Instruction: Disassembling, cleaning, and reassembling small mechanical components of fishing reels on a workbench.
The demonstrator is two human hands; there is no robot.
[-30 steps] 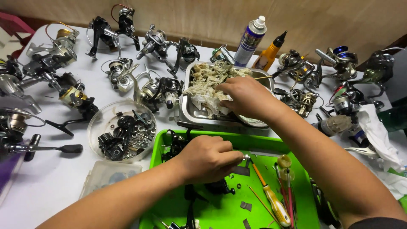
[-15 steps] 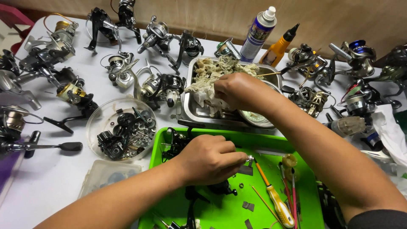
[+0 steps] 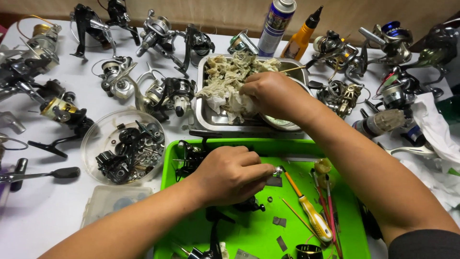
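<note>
A tray [image 3: 182,158] sits nearest on the table [image 3: 28,211], with a screwdriver [image 3: 306,211] in it. Behind the tray stands a pan [image 3: 203,117] holding rags [image 3: 227,81]. Left of the tray is a bowl [image 3: 93,139] of parts. Reels [image 3: 165,36] lie along the far edge and both sides. A can [image 3: 275,24] and a bottle [image 3: 302,36] stand behind the pan.

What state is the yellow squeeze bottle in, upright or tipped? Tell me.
Upright. The yellow squeeze bottle stands on the table behind the metal tray, its black nozzle pointing up, beside the spray can.
</note>
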